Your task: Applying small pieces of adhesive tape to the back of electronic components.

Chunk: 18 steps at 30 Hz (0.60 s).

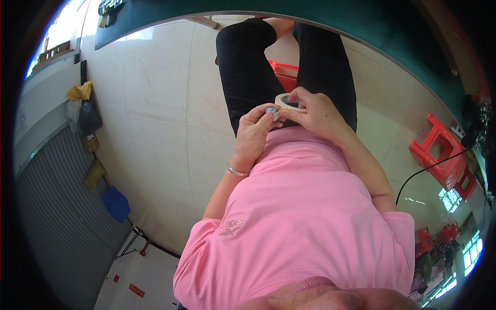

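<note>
Above my lap, my two hands are close together. My right hand grips a roll of cream-coloured tape, fingers curled over its ring. My left hand, with a silver bracelet at the wrist, pinches a small bluish-silver round piece between thumb and fingers. What that piece is cannot be made out. It sits right beside the tape roll, and a pale bit of tape seems to lie between the hands. Part of the left fingers is hidden behind the thumb.
A green tabletop curves across in front of my knees. A red plastic stool stands to the right, with a black cable running near it. Bags and a blue box line the left wall.
</note>
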{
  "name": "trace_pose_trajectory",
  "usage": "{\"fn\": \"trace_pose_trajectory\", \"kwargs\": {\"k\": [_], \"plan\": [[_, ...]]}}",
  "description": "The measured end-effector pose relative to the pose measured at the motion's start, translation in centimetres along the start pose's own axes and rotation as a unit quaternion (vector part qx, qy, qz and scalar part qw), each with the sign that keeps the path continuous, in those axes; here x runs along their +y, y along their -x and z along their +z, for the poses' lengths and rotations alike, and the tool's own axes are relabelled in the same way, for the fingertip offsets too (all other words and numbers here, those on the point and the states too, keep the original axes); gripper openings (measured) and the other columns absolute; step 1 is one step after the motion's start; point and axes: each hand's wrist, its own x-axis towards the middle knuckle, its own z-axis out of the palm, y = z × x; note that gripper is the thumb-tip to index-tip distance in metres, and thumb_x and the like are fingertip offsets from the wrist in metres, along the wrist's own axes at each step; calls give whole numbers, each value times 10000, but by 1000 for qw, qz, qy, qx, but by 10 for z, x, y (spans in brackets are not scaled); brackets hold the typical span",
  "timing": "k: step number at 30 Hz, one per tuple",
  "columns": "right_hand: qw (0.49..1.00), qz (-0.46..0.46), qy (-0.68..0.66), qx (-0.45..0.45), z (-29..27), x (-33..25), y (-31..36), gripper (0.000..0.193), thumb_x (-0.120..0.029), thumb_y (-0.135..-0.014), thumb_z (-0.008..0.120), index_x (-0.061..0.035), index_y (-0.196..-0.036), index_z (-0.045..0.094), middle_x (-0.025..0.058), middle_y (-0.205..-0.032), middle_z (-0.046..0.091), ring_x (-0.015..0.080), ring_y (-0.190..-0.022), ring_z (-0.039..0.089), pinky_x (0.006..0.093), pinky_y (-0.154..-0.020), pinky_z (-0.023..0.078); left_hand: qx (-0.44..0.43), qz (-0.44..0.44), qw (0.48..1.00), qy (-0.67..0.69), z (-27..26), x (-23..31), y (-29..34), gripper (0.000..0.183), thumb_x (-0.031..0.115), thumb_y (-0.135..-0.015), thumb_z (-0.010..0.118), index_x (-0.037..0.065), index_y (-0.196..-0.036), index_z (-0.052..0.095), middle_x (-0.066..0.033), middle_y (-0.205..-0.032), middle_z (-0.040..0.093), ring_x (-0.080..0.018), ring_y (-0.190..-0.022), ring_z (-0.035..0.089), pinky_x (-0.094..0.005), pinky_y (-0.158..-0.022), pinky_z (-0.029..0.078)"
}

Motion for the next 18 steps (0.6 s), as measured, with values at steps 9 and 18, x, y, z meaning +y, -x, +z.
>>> {"fn": "trace_pose_trajectory", "kwargs": {"k": [9,18], "plan": [[996,-29,-86,5,8,9,0,332,-401,-869,731,-75,-817,765,109,-645,680,233,-561,635,350,-577,486,15,16,1000,2,5,1,2,220,54,-946,647,-20,-1151,669,-85,-949,703,-134,-808,634,-260,-762,532],[998,-34,23,43,-2,-7,7,377,-433,-835,744,-73,-723,728,108,-684,687,262,-602,652,384,-594,508,18,-4,1000,-14,1,4,1,186,9,-901,694,-44,-1077,665,-127,-1009,714,-176,-898,697,-309,-821,583]]}}
